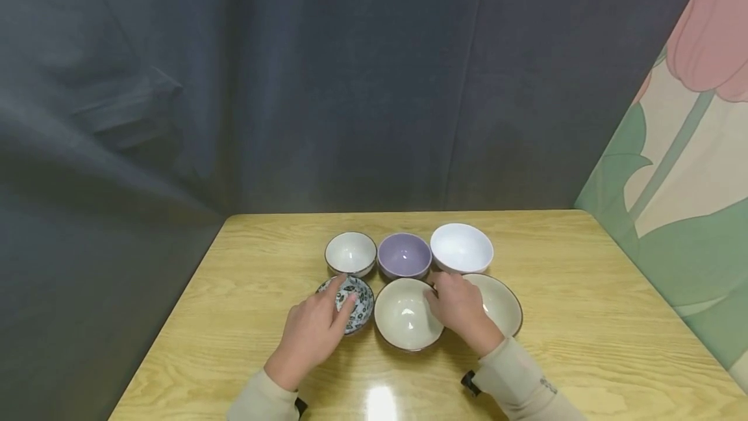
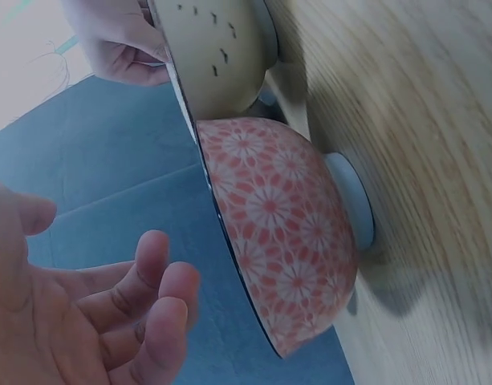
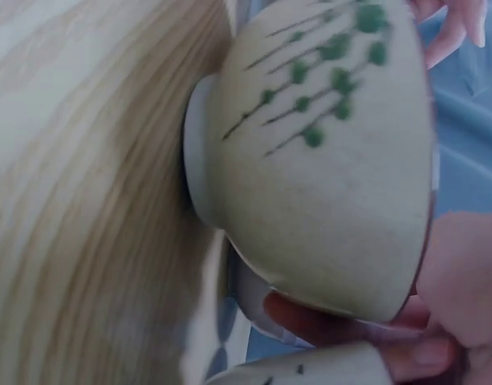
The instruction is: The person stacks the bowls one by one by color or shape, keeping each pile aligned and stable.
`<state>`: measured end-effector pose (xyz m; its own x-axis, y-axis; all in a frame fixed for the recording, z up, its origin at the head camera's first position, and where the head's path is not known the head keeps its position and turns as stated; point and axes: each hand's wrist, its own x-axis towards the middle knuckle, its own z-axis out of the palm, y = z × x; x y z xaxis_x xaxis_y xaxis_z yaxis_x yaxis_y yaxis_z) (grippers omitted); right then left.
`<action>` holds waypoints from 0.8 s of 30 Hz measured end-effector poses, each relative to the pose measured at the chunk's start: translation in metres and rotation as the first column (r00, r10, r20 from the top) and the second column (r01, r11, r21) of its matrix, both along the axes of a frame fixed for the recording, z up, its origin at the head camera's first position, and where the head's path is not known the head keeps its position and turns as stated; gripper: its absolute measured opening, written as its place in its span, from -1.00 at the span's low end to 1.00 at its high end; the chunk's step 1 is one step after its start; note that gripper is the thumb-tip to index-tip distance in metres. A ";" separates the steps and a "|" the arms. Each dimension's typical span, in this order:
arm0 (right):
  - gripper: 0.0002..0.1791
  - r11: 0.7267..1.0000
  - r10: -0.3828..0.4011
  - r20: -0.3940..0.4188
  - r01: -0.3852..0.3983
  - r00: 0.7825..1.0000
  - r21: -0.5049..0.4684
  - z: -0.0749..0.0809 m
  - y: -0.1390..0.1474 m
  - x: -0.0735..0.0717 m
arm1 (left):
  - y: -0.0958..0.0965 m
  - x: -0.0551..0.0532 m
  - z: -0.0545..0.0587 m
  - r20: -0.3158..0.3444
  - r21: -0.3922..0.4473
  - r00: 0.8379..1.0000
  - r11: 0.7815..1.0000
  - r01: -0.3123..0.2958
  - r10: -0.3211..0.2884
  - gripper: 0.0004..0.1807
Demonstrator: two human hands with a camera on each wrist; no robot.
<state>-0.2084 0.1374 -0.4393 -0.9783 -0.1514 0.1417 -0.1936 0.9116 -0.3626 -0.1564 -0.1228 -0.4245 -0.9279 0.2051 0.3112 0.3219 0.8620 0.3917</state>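
Observation:
My left hand (image 1: 312, 330) hovers over a small bowl (image 1: 359, 307) with a dark floral pattern inside. In the left wrist view that bowl shows a red-and-white flowered outside (image 2: 286, 233), and the left fingers (image 2: 153, 261) are loosely bent, apart from its rim. Right of it stands a cream bowl (image 1: 406, 314) with green dotted sprigs outside (image 3: 334, 176). My right hand (image 1: 461, 304) pinches this bowl's right side at the rim, some fingers against its outer wall. Partly behind that hand sits another cream bowl (image 1: 499, 304).
Behind stand a white bowl with a dark rim (image 1: 350, 252), a purple bowl (image 1: 404, 255) and a larger white bowl (image 1: 461, 247), close together in a row. All rest on a wooden table (image 1: 584, 317). A dark curtain (image 1: 362, 83) hangs beyond the far edge.

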 end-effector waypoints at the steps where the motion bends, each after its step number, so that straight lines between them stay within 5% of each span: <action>1: -0.80 1.000 0.003 -0.008 -0.003 1.000 -0.013 0.000 0.000 0.000 | 0.000 -0.001 0.000 0.000 0.002 1.000 1.000 0.001 -0.001 -0.37; 14: -0.86 0.967 0.084 -0.054 -0.094 0.995 -0.235 0.012 0.009 0.000 | 0.004 -0.004 0.003 0.037 0.033 0.999 0.999 0.012 -0.013 -0.37; 24: -0.88 0.945 0.123 -0.085 -0.143 0.989 -0.296 0.033 0.020 0.011 | 0.017 -0.004 0.009 0.111 0.142 0.987 0.985 0.098 -0.114 -0.38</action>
<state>-0.1970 0.1576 -0.4063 -0.9394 -0.2202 0.2628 -0.3377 0.7268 -0.5980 -0.1603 -0.1057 -0.4155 -0.9352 0.2675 0.2319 0.3526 0.7619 0.5434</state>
